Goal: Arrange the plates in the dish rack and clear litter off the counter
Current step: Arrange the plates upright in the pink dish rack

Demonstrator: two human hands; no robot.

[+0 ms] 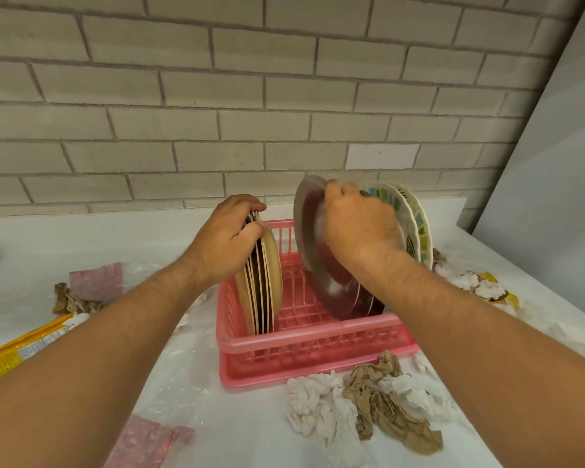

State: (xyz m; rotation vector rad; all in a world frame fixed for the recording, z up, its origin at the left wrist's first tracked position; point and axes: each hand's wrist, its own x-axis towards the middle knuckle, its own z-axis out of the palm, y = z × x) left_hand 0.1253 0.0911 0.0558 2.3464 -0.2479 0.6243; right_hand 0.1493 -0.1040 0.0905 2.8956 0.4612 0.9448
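Your left hand (232,243) grips the beige plates (262,282), your right hand (360,228) the steel plates (313,251); letting either go could topple them in the pink dish rack (304,339).

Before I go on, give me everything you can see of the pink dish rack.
The dish rack is pink plastic, rectangular, with slotted walls and a grid floor, seated in a matching tray. It stands level on the white counter by the brick wall. Beige plates stand on edge at its left; a steel plate and patterned plates lean at its right. Crumpled paper lies at its front corner.
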